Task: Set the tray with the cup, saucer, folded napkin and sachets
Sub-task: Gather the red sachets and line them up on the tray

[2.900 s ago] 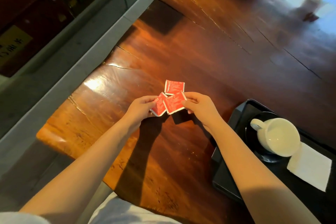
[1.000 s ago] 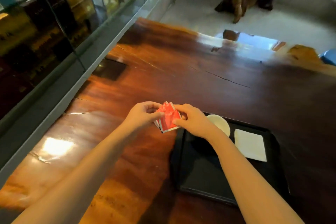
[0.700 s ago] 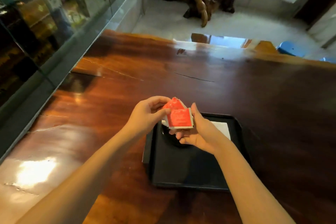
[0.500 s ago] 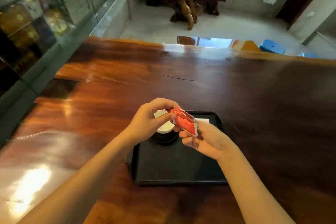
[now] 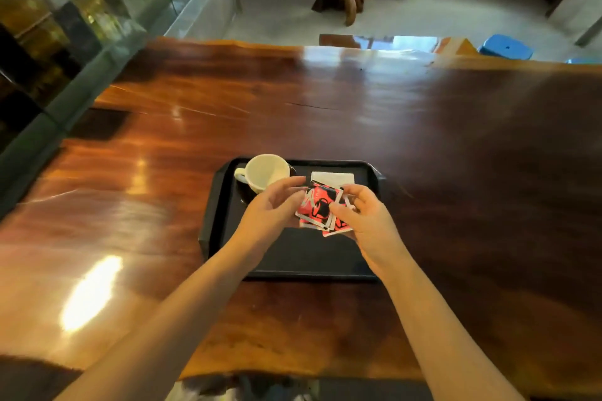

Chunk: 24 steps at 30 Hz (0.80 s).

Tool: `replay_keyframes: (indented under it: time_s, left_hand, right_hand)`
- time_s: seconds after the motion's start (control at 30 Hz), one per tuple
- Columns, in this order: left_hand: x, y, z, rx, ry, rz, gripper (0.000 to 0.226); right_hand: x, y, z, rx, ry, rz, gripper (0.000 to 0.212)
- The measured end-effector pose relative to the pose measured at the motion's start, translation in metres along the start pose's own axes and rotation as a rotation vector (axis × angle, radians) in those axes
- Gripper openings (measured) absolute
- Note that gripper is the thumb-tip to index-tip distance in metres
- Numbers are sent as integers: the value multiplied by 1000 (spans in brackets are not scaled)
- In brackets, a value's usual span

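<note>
Table [image 5: 423, 146]: dark reddish wood, highly polished, glossy, strong glare patches, fine cracks in the grain. Tray [image 5: 215, 205]: black, matt, looks plastic, smooth. Cup [image 5: 265, 172]: white glazed ceramic, smooth, slight sheen. Saucer [image 5: 243, 195]: dark, glossy. Napkin [image 5: 332, 177]: white paper, matt. Sachets [image 5: 317, 207]: red with dark print, shiny foil-like wrapper, pale sealed edges. Glass panel [image 5: 97, 3] at left, reflective.

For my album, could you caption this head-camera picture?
Both hands, left and right, hold red sachets above a black tray with cup and napkin.
</note>
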State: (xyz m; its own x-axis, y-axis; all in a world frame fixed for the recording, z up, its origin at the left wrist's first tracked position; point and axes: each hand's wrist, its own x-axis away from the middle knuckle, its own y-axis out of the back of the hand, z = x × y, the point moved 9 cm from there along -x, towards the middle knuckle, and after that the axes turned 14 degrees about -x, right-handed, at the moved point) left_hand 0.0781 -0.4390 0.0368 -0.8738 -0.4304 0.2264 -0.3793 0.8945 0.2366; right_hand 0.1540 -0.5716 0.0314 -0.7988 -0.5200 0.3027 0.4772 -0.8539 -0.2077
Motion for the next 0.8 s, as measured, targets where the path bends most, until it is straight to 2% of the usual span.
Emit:
replay_keyframes:
  time_s: [0.23, 0.5, 0.57, 0.67, 0.8]
  left_hand:
    - [11, 8, 48, -202, 147, -111, 41]
    - [14, 15, 104, -204, 272, -162, 40]
    - [-9, 14, 153, -245, 356, -140, 40]
    - [-12, 24, 153, -301, 319, -194, 40]
    - [-36, 26, 174, -426, 323, -183, 39]
  right_hand:
    - [-5, -6, -55, 81, -7, -26, 26]
    - [-11, -5, -106, 68, -91, -30, 27]
    - [-38, 2, -152, 95, -172, -91, 27]
    - [-37, 19, -139, 140, -117, -192, 26]
    - [-56, 26, -137, 213, -65, -207, 25]
